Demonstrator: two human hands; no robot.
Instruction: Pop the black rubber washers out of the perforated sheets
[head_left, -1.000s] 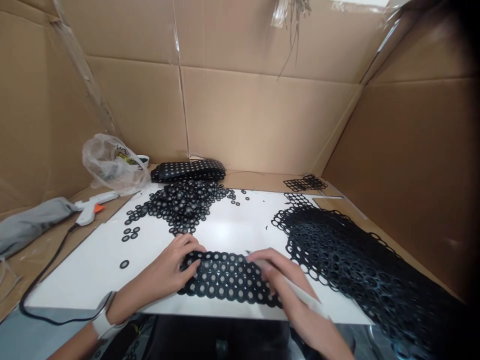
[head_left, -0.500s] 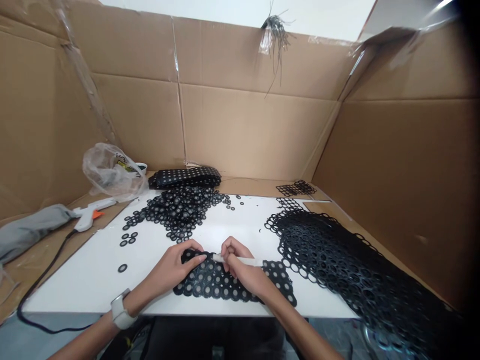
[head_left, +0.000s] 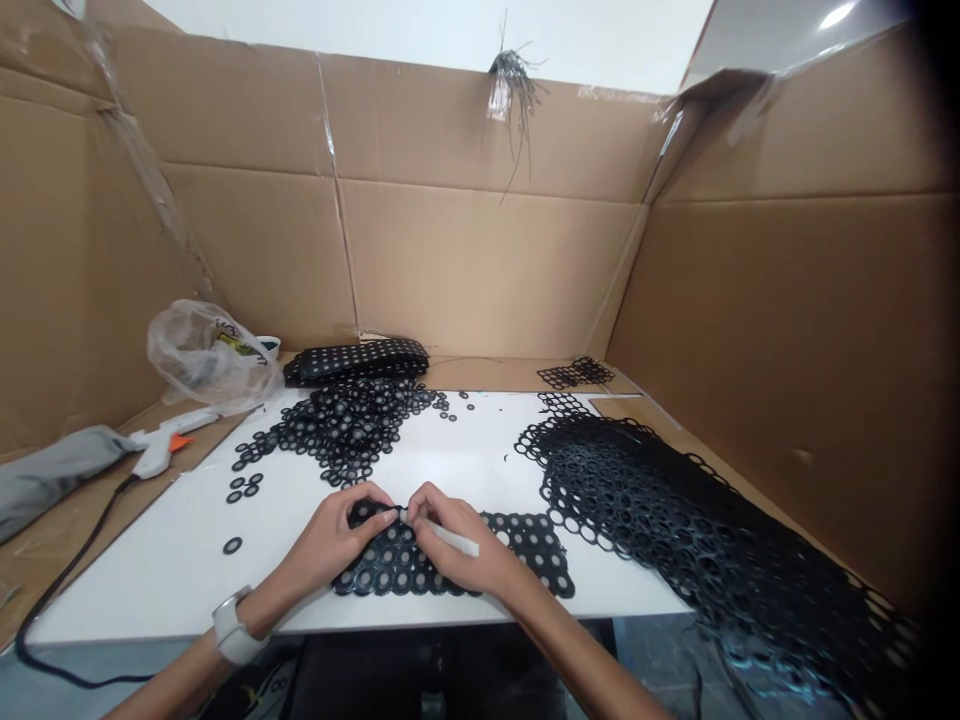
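A black panel of joined rings with grey discs in them (head_left: 536, 552) lies flat near the table's front edge. My left hand (head_left: 334, 537) pinches its back edge between thumb and fingers. My right hand (head_left: 466, 552), closed round a slim white pen-like stick (head_left: 454, 538), meets the same edge just right of the left fingertips. The stick slants back across the hand; its working tip is hidden by my fingers. A watch (head_left: 238, 625) is on my left wrist.
Loose black discs (head_left: 341, 425) are heaped at the back left, before a folded dotted strip (head_left: 360, 360). Black ring netting (head_left: 637, 500) covers the right side. A glue gun (head_left: 157, 445), its cord and a plastic bag (head_left: 206, 350) sit left. Cardboard walls (head_left: 480, 260) enclose the table.
My right hand has come closer to my left, and the white stick has tilted from nearly level to slanting. My left hand still pinches the panel's edge. The whole view has shifted slightly.
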